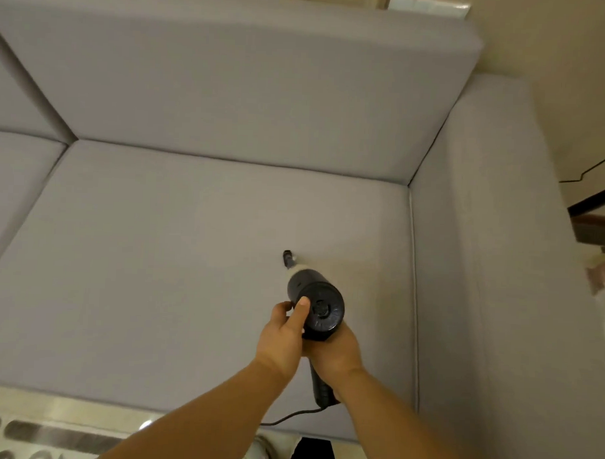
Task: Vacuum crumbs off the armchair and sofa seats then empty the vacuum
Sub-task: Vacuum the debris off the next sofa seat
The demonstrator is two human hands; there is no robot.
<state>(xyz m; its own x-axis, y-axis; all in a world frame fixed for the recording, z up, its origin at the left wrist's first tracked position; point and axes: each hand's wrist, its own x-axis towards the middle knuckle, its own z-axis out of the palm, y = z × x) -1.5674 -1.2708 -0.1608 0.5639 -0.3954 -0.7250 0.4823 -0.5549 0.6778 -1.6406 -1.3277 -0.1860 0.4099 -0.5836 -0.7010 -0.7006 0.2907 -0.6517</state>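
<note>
Black, round-backed vacuum (317, 303), nozzle touching the grey seat (189, 277); left hand (283, 335) and right hand (338, 350) both grip it.

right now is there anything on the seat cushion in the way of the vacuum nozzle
Nothing visible. The handheld vacuum, held by the left hand and right hand, has its nozzle on the sofa seat cushion, and the grey fabric around it looks bare. Crumbs, if any, are too small to see.
</note>
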